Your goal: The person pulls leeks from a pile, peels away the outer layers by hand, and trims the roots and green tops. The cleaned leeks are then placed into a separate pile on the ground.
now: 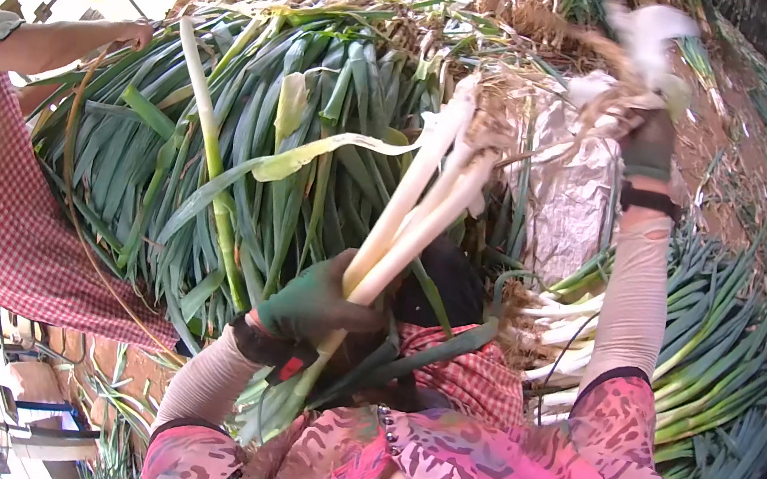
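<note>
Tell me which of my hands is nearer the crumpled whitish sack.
Right. Your right hand is by the sack's upper right edge in view; your left hand is farther away, to the sack's lower left, gripping long white-stemmed green leeks.

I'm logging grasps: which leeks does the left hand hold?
The white-stalked bunch at picture centre: the left hand grips it; other leeks lie in piles.
</note>
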Demonstrator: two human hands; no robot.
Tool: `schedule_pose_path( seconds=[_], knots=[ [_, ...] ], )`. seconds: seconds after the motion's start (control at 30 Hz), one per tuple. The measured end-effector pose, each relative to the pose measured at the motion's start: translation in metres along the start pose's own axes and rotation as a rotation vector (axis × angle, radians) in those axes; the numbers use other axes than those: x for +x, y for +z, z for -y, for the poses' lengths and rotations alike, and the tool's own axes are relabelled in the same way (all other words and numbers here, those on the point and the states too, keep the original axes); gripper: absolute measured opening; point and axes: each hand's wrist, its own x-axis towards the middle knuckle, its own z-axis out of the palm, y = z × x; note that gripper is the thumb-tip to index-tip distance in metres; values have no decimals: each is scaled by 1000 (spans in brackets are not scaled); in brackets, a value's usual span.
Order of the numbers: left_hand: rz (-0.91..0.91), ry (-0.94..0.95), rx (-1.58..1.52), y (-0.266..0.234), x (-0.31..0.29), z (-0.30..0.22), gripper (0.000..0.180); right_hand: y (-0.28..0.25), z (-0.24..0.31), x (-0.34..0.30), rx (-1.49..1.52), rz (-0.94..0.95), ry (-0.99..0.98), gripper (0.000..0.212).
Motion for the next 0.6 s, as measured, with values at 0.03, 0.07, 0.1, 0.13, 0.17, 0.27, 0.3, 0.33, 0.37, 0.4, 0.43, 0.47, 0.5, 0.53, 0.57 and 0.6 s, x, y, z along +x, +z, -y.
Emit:
schedule_pose_path(
  seconds=[0.03,0.07,0.1,0.13,0.17,0.27,0.3,0.33,0.37,0.4,0.43,0.47,0.5,0.53,0.57,0.6],
  knots=[
    [32,-73,-75,0,-2,-17,73,-59,14,7,-412,-24,-145,28],
    [109,-37,-61,4,10,-32,73,-153,50,25,156,733,42,25],
    [73,-51,-153,1,7,-35,65,-131,22,14,62,439,84,25],
    [29,-60,-251,-3,1,-32,56,-86,-10,-13,-41,155,134,25],
    [-6,2,-232,-4,1,-22,55,-47,-24,-40,-327,310,47,26],
    [59,-26,-186,-1,6,-25,58,-11,-53,-93,-491,662,182,32],
    [56,-30,-186,0,5,-23,58,13,-60,-105,-686,822,-85,32],
    [17,10,-101,3,4,-21,60,35,-62,-114,-880,967,-366,33],
    [-17,55,-14,5,5,-20,62,40,-69,-117,-1077,1062,-503,33],
    [-15,55,-13,5,6,-18,62,37,-81,-120,-1270,1154,-641,33],
    [-3,20,-10,4,7,-17,64,18,-111,-132,-998,815,-123,35],
    [2,-20,-10,4,5,-15,66,13,-120,-129,-995,816,-119,35],
    [1,-22,-10,6,3,-14,66,8,-123,-119,-1057,790,-153,31],
    [-19,-10,5,8,2,-14,68,-1,-127,-108,-1121,761,-189,28],
    [-30,6,24,11,4,-15,71,-30,-130,-94,-1893,809,-528,21],
    [-43,2,20,10,3,-8,71,-15,-121,-91,-1663,586,-854,20]
  ],
)
